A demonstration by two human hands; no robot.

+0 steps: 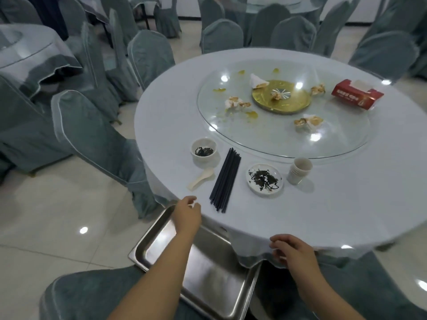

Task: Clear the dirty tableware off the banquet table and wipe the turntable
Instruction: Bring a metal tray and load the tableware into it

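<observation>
The left hand (187,215) reaches over the steel tray (208,269) to the worktop (323,204) edge, its grip loosely curved and holding nothing. The right hand (293,252) rests at the near edge, fingers relaxed and also without anything in them. On the worktop lie a bowl (204,151), a spoon (200,179), a bundle of dark chopsticks (225,180), a dirty plate (265,179) and stacked cups (299,170). The glass turntable (335,135) carries crumpled napkins (308,122) and yellow stains. A red tissue box (357,94) sits at the turntable's far right edge.
</observation>
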